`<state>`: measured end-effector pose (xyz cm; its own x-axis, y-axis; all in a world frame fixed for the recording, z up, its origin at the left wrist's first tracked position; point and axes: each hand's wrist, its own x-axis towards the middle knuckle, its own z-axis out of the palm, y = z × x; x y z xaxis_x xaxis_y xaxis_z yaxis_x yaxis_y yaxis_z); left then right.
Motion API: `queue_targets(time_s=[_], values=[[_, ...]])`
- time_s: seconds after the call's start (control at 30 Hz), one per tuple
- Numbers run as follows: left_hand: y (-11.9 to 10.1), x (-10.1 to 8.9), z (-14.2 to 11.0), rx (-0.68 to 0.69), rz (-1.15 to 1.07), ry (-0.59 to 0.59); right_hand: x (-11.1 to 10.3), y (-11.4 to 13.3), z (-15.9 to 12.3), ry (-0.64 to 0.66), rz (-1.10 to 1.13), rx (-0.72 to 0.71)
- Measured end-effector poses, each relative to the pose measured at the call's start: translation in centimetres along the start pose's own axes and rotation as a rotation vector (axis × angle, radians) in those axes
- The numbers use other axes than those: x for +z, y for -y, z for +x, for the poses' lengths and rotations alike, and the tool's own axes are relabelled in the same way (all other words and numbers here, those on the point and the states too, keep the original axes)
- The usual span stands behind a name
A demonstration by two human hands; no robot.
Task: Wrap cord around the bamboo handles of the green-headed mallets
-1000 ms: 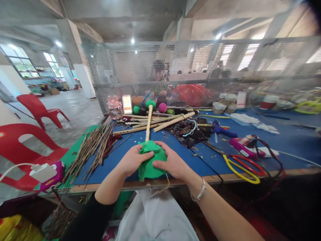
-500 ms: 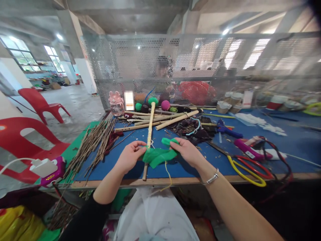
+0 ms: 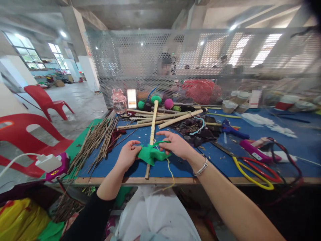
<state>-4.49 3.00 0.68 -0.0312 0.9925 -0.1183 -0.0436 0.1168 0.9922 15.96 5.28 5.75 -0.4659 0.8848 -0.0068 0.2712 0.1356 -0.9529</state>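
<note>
A bamboo stick with a green ball on its far end lies on the blue table, pointing away from me. A piece of green cloth is draped over the stick near its close end. My left hand pinches the cloth's left edge. My right hand grips the cloth's right side, its fingers curled over a green strip above the stick. A yellowish thread hangs from the cloth over the table's front edge.
A bundle of thin twigs lies to the left. Bamboo sticks, coloured balls and dark scraps sit behind. Glue guns, yellow and red cutters lie to the right. A person sits behind the mesh screen. Red chairs stand left.
The cloth, bunched in both hands near the table's edge a second ago, has been spread out and moved up along the stick. Both hands have shifted away from me.
</note>
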Motion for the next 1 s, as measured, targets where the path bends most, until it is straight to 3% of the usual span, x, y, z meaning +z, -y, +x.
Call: queue_targets(time_s=[0.13, 0.23, 0.3, 0.4, 0.47, 0.57, 0.67, 0.83, 0.93, 1.0], values=[[0.2, -1.6, -0.4, 0.150, 0.318, -0.097, -2.7, -3.0, 0.7, -0.421, -0.501, 0.061], [-1.1, -3.8, 0.3, 0.385, 0.783, -0.351, -3.3, -4.1, -0.2, -0.619, -0.821, -0.046], [-2.6, -5.4, 1.4, 0.450, 1.056, -0.502, -2.3, -3.8, -1.2, -0.555, -0.840, -0.156], [-4.4, -7.4, 4.0, 0.335, 1.238, -0.590, 0.9, -2.6, -2.2, -0.273, -0.742, -0.250], [-4.8, -8.0, 5.7, 0.229, 1.274, -0.585, 3.1, -1.8, -2.2, -0.166, -0.706, -0.261], [-4.3, -8.3, 7.4, 0.101, 1.302, -0.529, 5.5, -1.1, -1.3, -0.141, -0.694, -0.256], [-3.6, -8.6, 7.6, 0.160, 1.260, -0.560, 6.4, -1.0, -0.4, -0.108, -0.691, -0.235], [-4.1, -9.1, 6.5, 0.526, 0.913, -0.852, 6.7, -1.2, 0.0, -0.193, -0.447, -0.242], [-4.8, -9.2, 6.5, 0.546, 0.458, -0.985, 6.1, -0.7, -0.1, -0.355, -0.207, -0.254], [-5.2, -9.2, 6.8, 0.526, 0.013, -0.829, 4.9, -0.3, -0.2, -0.496, -0.129, -0.253]])
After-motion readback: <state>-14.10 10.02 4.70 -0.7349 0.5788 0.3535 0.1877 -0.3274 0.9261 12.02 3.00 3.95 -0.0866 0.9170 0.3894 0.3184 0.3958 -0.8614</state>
